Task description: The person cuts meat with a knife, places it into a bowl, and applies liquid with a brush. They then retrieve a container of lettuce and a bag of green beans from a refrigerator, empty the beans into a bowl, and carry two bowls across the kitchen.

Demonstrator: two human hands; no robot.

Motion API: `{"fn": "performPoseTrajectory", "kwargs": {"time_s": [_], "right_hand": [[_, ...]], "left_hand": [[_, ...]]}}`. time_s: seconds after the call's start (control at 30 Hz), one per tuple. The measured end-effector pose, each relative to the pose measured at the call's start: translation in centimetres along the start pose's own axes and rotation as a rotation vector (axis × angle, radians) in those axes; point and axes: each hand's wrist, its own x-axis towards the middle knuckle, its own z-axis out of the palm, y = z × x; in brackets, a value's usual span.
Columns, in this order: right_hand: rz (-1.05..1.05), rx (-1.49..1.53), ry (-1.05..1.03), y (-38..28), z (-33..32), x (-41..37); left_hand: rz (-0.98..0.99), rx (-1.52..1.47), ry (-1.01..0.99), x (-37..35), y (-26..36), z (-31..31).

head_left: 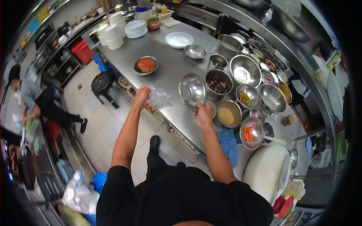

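Observation:
My left hand (141, 98) is closed on a crumpled clear plastic bag (160, 98) at the near edge of the steel counter. In my right hand (204, 114) a steel bowl (191, 89) is gripped by its rim and tilted; it looks empty. Beyond my left hand stands a small steel bowl (135, 68) with an orange-red piece of food (146, 65) in it. Close to the right of the held bowl is a pot (208, 75) of dark chopped food. A pot of pale shredded food (226, 116) sits beside my right wrist.
Bowls of peppers (245, 98) and carrot strips (247, 133) crowd the right side, near a blue cloth (227, 145) and a white cutting board (264, 169). White plates (136, 28) and stacked containers (113, 35) stand at the far left. Another person (36, 96) works across the aisle.

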Motion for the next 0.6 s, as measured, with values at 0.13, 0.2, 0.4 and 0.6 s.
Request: {"fn": "performPoseTrajectory", "kwargs": {"time_s": [0.13, 0.2, 0.4, 0.6], "right_hand": [[-0.117, -0.099, 0.202, 0.6, 5.9, 10.9], [-0.164, -0.094, 0.269, 0.1, 8.0, 15.8], [-0.239, -0.136, 0.614, -0.9, 9.4, 29.8], [-0.024, -0.527, 0.665, 3.5, 4.1, 39.5]], "left_hand": [[-0.004, -0.042, -0.048, 7.8, -1.3, -1.1], [0.011, -0.052, -0.074, 10.9, -1.7, -2.0], [-0.045, -0.029, -0.196, 18.2, -0.1, -2.6], [-0.056, 0.179, -0.385, 24.4, 0.6, -4.7]]}}
